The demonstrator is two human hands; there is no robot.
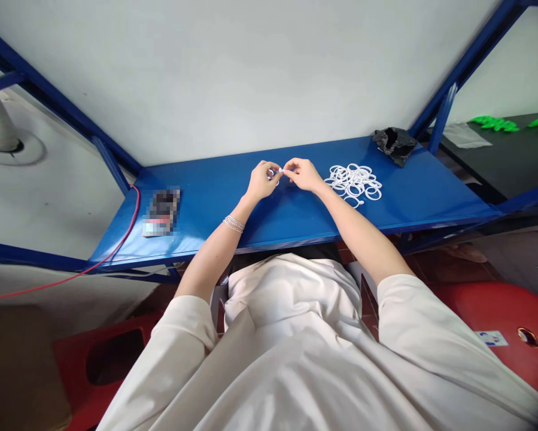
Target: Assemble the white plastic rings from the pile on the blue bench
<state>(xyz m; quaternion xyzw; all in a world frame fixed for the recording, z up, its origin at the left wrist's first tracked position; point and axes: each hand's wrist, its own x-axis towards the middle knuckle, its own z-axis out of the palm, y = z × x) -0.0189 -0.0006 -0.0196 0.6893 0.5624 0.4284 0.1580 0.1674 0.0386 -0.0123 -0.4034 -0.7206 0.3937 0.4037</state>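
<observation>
Over the middle of the blue table (233,173), my left hand (263,179) is closed on a small white ring (271,175), part of which shows between its fingers. My right hand (303,174) meets it from the right, its thumb and forefinger pinched on a small white end (281,170) of the same piece. The fingertips of both hands nearly touch. Just right of my right hand lies a loose pile of white rings (355,181). Some of the rings overlap, and one near the front has a small knob.
A crumpled black bag (394,145) lies at the table's back right. A blurred-out flat object (161,212) is on the left. A red cable (127,233) crosses the left edge. Blue frame bars rise at both sides; green items (495,124) lie on a dark table.
</observation>
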